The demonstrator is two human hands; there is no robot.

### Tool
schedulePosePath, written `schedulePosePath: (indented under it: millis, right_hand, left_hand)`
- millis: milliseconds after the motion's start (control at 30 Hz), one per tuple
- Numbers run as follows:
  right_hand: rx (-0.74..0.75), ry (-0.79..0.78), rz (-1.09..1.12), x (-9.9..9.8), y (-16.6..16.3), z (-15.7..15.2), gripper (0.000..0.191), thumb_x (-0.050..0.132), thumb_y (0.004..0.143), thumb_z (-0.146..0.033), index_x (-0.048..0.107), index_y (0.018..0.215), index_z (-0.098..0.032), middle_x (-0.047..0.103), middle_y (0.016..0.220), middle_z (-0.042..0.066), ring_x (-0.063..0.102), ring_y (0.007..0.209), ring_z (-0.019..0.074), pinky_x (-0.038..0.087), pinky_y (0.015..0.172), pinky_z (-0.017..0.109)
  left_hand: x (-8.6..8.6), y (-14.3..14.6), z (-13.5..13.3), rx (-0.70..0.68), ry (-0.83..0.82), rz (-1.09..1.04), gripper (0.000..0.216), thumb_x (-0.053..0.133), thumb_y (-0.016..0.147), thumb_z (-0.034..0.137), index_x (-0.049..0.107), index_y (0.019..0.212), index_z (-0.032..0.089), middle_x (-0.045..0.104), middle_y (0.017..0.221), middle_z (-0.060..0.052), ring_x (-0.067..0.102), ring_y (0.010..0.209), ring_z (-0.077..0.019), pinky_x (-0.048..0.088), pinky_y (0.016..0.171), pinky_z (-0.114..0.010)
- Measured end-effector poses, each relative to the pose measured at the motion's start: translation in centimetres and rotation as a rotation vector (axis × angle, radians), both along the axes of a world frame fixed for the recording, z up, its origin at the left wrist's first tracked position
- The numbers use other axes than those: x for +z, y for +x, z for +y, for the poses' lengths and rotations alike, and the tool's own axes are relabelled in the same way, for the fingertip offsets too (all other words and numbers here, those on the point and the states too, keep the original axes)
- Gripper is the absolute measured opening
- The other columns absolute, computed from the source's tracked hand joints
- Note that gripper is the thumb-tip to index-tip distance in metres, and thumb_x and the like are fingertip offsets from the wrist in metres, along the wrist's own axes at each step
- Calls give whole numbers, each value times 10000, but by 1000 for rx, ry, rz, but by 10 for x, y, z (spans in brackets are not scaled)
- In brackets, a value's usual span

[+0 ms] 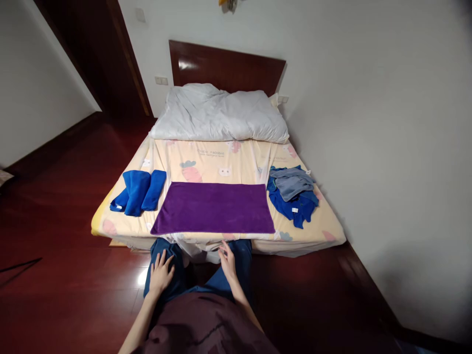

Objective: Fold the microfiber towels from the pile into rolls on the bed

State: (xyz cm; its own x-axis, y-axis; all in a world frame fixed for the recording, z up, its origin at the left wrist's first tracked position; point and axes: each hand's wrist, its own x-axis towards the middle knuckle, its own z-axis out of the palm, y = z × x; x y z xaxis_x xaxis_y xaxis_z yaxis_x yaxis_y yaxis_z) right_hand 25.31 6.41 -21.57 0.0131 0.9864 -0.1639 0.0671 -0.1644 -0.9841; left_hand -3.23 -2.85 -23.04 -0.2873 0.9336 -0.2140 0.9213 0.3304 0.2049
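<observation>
A purple towel (214, 207) lies spread flat at the near edge of the bed (221, 160). My left hand (161, 273) rests open on my left thigh, fingers spread. Just below the towel's near edge, my right hand (227, 259) hovers open with its fingers stretched, holding nothing. Rolled blue towels (138, 191) lie to the left of the purple one. A loose pile of blue and grey cloths (294, 194) sits to its right.
A white duvet (219, 114) is bunched against the dark wooden headboard (226, 66). A white wall runs close along the bed's right side. Dark red wooden floor (66, 196) surrounds the bed, with a doorway at the back left.
</observation>
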Motion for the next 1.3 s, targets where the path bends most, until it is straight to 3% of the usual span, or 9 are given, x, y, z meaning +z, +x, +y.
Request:
schedulePosePath:
  millis: [200, 533, 767, 833, 1033, 1300]
  right_hand:
    - [-55, -94, 186, 6, -29, 10, 681, 636, 777, -359, 500, 1425, -200, 731, 1109, 93, 649, 1100, 243, 464, 1012, 419]
    - [-103, -233, 472, 8, -36, 26, 729, 661, 702, -321, 501, 1406, -226, 734, 1037, 52, 653, 1082, 211, 514, 889, 335]
    - [-331, -312, 754, 15, -54, 42, 661, 680, 641, -213, 512, 1273, -306, 537, 1365, 44, 600, 1156, 181, 507, 827, 277]
    - [-348, -338, 797, 18, -58, 50, 647, 667, 642, -191, 502, 1252, -328, 515, 1367, 36, 596, 1152, 177, 509, 801, 273]
    - [-314, -315, 775, 20, -65, 66, 705, 643, 658, -177, 481, 1336, -280, 597, 1058, 24, 623, 1023, 176, 484, 690, 245]
    - [-331, -342, 698, 2, -62, 54, 570, 622, 676, -206, 600, 1245, -223, 601, 1220, 84, 607, 1083, 198, 517, 761, 298]
  left_hand:
    - [7, -3, 0, -14, -11, -31, 479, 389, 959, 347, 549, 1399, 244, 219, 1636, -65, 154, 1510, -327, 287, 1150, -565]
    - [7, -1, -1, -9, 18, -45, 471, 397, 953, 351, 571, 1376, 239, 250, 1627, -71, 175, 1505, -320, 290, 1148, -559]
    - [8, -1, 0, -11, 22, -30, 461, 411, 949, 343, 581, 1366, 241, 268, 1622, -73, 187, 1501, -319, 293, 1147, -552]
    - [8, -1, 0, -12, 17, -27, 461, 417, 947, 347, 584, 1363, 237, 273, 1619, -78, 186, 1501, -322, 293, 1147, -552]
    - [9, -1, 1, -19, 7, -20, 462, 418, 948, 348, 585, 1362, 229, 271, 1620, -81, 184, 1501, -331, 287, 1154, -547]
    - [9, 0, 1, -6, 29, -27, 454, 423, 941, 341, 595, 1348, 237, 288, 1614, -74, 194, 1499, -317, 291, 1155, -534]
